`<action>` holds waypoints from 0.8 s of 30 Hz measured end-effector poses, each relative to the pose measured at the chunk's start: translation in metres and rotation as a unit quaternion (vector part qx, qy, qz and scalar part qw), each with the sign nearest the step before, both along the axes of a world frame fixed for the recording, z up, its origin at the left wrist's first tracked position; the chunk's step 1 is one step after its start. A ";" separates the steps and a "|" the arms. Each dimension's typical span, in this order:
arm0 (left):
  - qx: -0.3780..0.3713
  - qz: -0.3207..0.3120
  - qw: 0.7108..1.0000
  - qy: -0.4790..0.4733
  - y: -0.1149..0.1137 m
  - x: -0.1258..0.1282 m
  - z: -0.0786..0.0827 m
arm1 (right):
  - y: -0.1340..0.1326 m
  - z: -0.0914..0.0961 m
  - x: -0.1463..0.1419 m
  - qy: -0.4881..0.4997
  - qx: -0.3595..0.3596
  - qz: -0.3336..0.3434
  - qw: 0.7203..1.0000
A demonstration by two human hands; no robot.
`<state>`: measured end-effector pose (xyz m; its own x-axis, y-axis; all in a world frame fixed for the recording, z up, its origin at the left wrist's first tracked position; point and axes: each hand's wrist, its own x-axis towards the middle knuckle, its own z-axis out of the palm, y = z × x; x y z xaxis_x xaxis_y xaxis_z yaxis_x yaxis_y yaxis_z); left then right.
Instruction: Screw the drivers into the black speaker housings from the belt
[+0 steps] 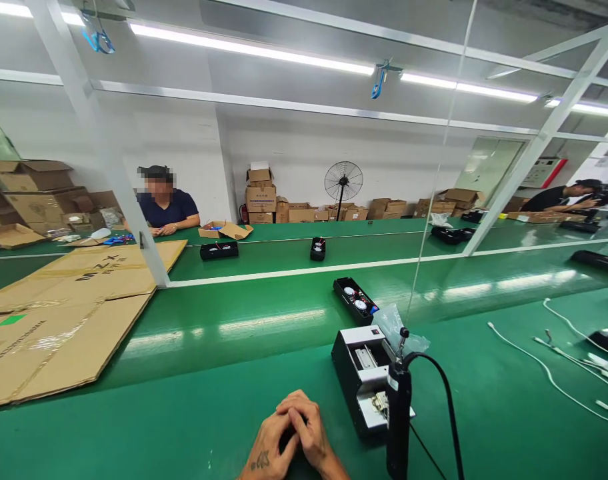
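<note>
My left hand [268, 445] and my right hand [310, 430] rest together on the green belt [194, 373] near the bottom edge. Their fingers are closed round a small dark thing I cannot make out. Just right of my hands hangs a black electric screwdriver [399, 420] with a black cable. Behind it lies an opened black and white device [364, 380] with a clear plastic bag [399, 330] at its far end. Farther out on the belt lies a black tray-like unit [355, 300] with round white parts.
Flattened cardboard sheets [59, 313] cover the belt at the left. White cables [559, 373] lie at the right. Small black units [219, 251] sit on the far belt. A person in a dark shirt [165, 208] sits opposite; other people work at far right. Boxes and a fan [343, 183] line the wall.
</note>
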<state>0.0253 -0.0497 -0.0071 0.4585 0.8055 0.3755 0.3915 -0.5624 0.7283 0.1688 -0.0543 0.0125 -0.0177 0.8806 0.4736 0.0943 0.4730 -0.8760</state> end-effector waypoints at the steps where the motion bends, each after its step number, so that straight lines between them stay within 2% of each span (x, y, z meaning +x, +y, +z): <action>1: 0.015 -0.021 1.000 0.006 -0.002 0.001 0.001 | 0.000 0.002 0.000 -0.001 0.001 0.018 1.000; 3: 0.026 -0.047 0.998 0.015 -0.004 0.002 0.004 | -0.001 0.005 -0.001 0.000 -0.005 0.030 1.000; 8: 0.025 -0.039 0.999 0.024 -0.005 0.006 0.012 | -0.001 0.002 -0.001 0.010 -0.007 0.023 1.000; 17: 0.098 -0.062 0.993 0.006 -0.004 0.010 0.009 | 0.000 -0.005 -0.002 0.015 0.023 -0.014 1.000; 24: 0.099 -0.066 0.992 0.028 -0.004 0.010 0.012 | 0.001 -0.014 -0.002 0.031 0.010 -0.051 0.998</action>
<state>0.0356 -0.0542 0.0050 0.5796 0.6501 0.4915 0.3424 -0.7415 0.5770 0.1672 -0.0537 -0.0019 0.1012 0.8666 0.4887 0.0893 0.4813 -0.8720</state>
